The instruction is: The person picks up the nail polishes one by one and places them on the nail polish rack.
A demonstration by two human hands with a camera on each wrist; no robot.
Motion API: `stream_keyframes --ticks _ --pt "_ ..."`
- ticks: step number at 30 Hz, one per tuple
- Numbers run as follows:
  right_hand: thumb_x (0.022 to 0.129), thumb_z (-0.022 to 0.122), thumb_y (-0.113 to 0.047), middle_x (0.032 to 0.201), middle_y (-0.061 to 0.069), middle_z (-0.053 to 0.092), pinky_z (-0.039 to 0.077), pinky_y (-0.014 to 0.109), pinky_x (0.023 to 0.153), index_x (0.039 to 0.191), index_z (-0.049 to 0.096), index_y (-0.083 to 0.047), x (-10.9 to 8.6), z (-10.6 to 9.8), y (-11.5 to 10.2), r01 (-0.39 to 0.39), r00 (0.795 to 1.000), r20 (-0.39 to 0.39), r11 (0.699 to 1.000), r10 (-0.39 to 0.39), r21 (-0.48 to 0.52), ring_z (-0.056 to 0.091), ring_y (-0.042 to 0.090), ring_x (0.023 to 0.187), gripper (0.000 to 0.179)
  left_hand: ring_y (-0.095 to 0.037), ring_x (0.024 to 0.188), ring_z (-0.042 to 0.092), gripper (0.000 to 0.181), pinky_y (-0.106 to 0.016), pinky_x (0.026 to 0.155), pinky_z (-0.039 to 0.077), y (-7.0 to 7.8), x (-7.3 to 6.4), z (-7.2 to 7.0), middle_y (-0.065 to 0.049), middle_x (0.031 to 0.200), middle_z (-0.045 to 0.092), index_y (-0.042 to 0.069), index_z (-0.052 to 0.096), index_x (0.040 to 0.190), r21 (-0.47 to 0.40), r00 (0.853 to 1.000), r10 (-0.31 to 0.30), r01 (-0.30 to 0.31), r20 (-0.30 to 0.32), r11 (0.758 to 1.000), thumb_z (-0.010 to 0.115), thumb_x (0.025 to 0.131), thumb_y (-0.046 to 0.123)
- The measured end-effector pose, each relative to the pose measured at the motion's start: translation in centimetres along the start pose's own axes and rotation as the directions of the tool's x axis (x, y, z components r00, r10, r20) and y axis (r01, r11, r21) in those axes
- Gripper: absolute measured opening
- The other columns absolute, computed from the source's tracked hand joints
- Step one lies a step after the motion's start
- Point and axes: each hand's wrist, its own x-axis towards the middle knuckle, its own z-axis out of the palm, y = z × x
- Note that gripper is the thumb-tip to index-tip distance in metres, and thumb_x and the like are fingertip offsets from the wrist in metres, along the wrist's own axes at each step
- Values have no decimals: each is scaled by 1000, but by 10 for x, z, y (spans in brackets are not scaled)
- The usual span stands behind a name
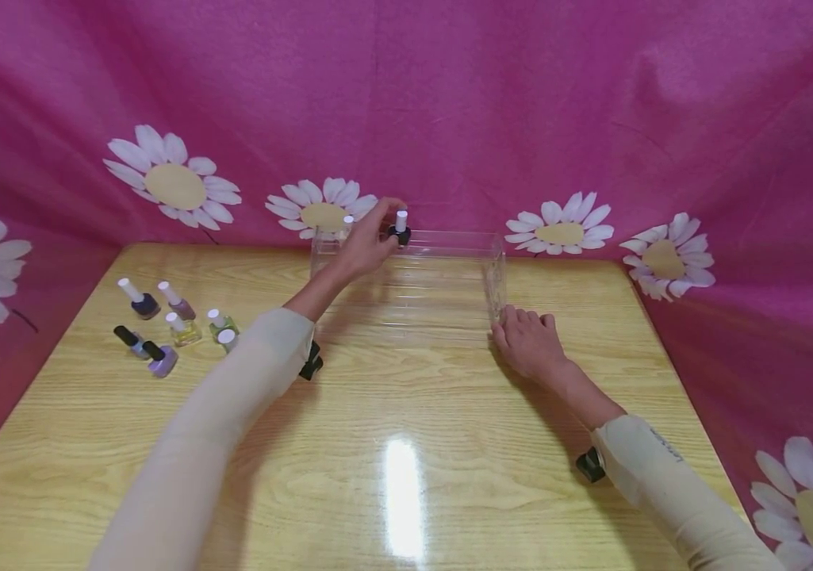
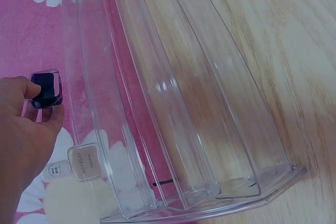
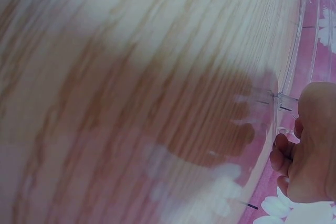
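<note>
Head view: left hand (image 1: 365,247) pinches a dark, white-capped glass bottle (image 1: 400,230) upright near the top of a clear plastic stepped rack (image 1: 449,254); right hand (image 1: 531,342), grip indeterminable, lies at its corner. Vertical lowering seems best.

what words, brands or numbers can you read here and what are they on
"MAYREAY", as best it reads: pale nail polish bottle, left wrist view.
Too small to read: smaller print beneath it, and marks on its cap.
Too blurred to read: dark lettering on the right sleeve, head view.
</note>
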Motion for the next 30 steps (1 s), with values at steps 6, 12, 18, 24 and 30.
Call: stream_keyframes --ticks 6,12,18,24,30 --pt "107 39 -29 83 11 51 33 52 81 93 41 -6 0 0 0 6 1000 -5 1000 -6 10 54 38 87 27 -33 112 58 42 -36 98 48 -2 5 2 -24 123 58 -2 45 130 15 1000 -17 17 -4 1000 50 90 -15" --pt "107 39 -29 82 10 50 33 53 82 92 41 -6 0 0 0 8 1000 -6 1000 -8 13 54 38 87 27 -32 111 59 42 -35 98 47 -3 10 5 -25 121 59 -2 45 128 9 1000 -12 12 -20 1000 49 89 -17" --pt "107 39 -28 80 10 48 33 53 81 91 40 -6 -1 0 0 7 1000 -10 1000 -6 11 53 38 85 27 -31 113 57 40 -35 100 46 -3 13 10 -24 121 59 -1 45 126 58 999 -31 31 -8 998 49 89 -18" --pt "107 39 -29 79 9 48 34 53 81 92 40 -6 -1 0 0 10 1000 -13 1000 -10 1 54 38 84 27 -31 112 57 40 -37 100 45 -3 14 13 -24 120 60 0 44 124 119 999 -38 35 18 992 51 89 -17" --pt "107 40 -29 78 9 48 34 52 80 92 40 -6 -2 1 1 8 1000 -17 1000 -8 8 53 37 83 27 -31 112 57 39 -39 101 44 -7 15 16 -22 117 61 2 44 123 232 999 -17 6 45 973 52 89 -14"
